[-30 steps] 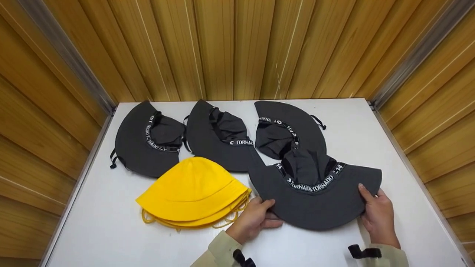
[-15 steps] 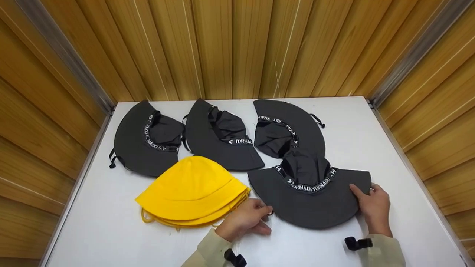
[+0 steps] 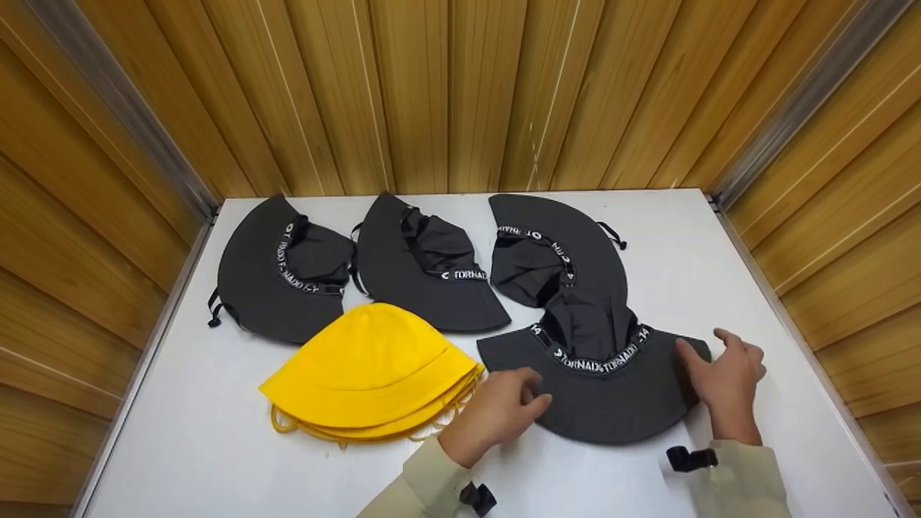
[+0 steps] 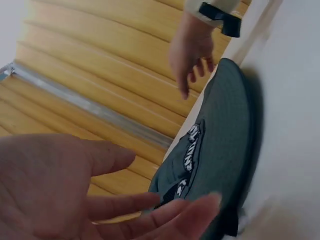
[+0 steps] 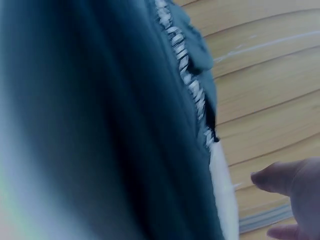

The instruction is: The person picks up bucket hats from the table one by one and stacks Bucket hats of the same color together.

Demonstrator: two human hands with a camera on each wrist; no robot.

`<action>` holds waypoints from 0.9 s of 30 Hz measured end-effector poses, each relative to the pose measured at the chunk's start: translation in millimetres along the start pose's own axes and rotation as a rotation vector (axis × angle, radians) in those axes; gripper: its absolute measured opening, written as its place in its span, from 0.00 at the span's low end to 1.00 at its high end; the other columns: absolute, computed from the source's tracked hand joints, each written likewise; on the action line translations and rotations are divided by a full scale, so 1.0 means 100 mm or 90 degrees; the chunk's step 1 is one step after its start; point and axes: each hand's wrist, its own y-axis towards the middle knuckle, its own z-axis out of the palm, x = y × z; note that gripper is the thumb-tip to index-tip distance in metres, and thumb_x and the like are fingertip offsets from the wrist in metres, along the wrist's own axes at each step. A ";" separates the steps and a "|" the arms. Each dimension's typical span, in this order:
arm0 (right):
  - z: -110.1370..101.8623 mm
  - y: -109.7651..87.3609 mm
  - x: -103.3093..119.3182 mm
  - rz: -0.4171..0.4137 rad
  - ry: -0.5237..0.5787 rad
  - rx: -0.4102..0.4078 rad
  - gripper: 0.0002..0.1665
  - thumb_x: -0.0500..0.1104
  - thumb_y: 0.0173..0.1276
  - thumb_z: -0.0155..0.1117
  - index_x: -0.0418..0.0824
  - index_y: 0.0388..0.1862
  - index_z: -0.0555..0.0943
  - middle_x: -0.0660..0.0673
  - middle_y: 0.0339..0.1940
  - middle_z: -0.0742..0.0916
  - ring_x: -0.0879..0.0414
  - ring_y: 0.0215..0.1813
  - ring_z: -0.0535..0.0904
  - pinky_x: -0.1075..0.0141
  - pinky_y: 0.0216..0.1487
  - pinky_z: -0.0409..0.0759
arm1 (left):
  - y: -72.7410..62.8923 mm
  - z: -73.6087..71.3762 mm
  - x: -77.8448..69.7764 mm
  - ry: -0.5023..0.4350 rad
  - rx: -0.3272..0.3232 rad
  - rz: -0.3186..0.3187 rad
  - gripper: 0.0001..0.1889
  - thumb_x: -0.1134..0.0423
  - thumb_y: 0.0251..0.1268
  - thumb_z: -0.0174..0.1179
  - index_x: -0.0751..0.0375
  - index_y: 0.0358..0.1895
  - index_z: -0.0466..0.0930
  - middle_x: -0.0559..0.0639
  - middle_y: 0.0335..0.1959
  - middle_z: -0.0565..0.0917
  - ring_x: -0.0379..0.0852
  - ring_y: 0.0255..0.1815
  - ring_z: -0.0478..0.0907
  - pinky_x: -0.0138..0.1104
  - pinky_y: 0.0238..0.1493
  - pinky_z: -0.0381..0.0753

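A dark grey bucket hat (image 3: 611, 403) lies folded on the table at the front right, its inner band printed with white TORNADO lettering. Over the left end of its brim hovers my left hand (image 3: 500, 410), thumb and fingers apart and holding nothing. In the left wrist view that hand (image 4: 55, 185) is beside the hat (image 4: 225, 130), fingers loosely spread. My right hand (image 3: 727, 381) is at the brim's right end with its fingers spread and grips nothing. The right wrist view shows its fingers (image 5: 280, 177) apart from the blurred hat (image 5: 165, 150).
Behind lie three more dark hats (image 3: 248, 277), (image 3: 403, 288), (image 3: 593, 244), folded alike; the right one touches the front hat's crown. Stacked yellow hats (image 3: 374, 367) with cords lie left of my left hand. Wood-look walls (image 3: 475, 93) enclose the white table (image 3: 216, 432).
The front hat has come down flat on the table and its right brim end has shifted left. Both hands have let go of it, and their fingers have spread.
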 end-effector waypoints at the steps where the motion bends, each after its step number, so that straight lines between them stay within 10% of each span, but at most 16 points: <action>1: -0.01 0.02 0.06 -0.010 0.004 -0.003 0.49 0.61 0.73 0.61 0.30 0.78 0.61 0.19 0.76 0.57 0.23 0.75 0.52 0.35 0.70 0.64 | 0.03 0.05 -0.02 0.058 -0.010 0.051 0.17 0.51 0.70 0.64 0.55 0.55 0.85 0.46 0.36 0.86 0.39 0.34 0.81 0.32 0.40 0.82; 5: -0.05 0.12 0.36 -0.079 0.004 -0.014 0.42 0.59 0.72 0.63 0.32 0.73 0.69 0.21 0.74 0.61 0.23 0.74 0.55 0.36 0.71 0.63 | 0.13 0.31 -0.08 0.293 0.015 0.199 0.24 0.43 0.71 0.62 0.37 0.67 0.79 0.48 0.65 0.79 0.53 0.66 0.75 0.43 0.69 0.75; 10: -0.02 0.36 0.81 -0.190 -0.033 0.016 0.40 0.58 0.72 0.64 0.28 0.68 0.73 0.19 0.69 0.67 0.23 0.71 0.61 0.35 0.71 0.63 | 0.16 0.53 -0.06 0.439 0.121 0.229 0.34 0.32 0.66 0.60 0.18 0.75 0.61 0.49 0.84 0.54 0.73 0.82 0.50 0.67 0.76 0.58; 17: 0.18 0.78 1.17 -0.220 -0.095 0.119 0.44 0.61 0.74 0.61 0.23 0.68 0.71 0.19 0.67 0.73 0.25 0.69 0.68 0.36 0.69 0.70 | 0.20 0.54 -0.05 0.419 0.159 0.204 0.36 0.32 0.65 0.62 0.13 0.75 0.57 0.46 0.86 0.49 0.74 0.82 0.46 0.70 0.76 0.54; 27: 0.54 1.12 1.29 -0.097 -0.183 0.266 0.60 0.68 0.68 0.62 0.16 0.70 0.62 0.17 0.67 0.72 0.26 0.65 0.72 0.38 0.67 0.75 | 0.20 0.55 -0.06 0.420 0.182 0.190 0.38 0.34 0.64 0.64 0.12 0.75 0.56 0.46 0.86 0.49 0.74 0.82 0.46 0.70 0.76 0.54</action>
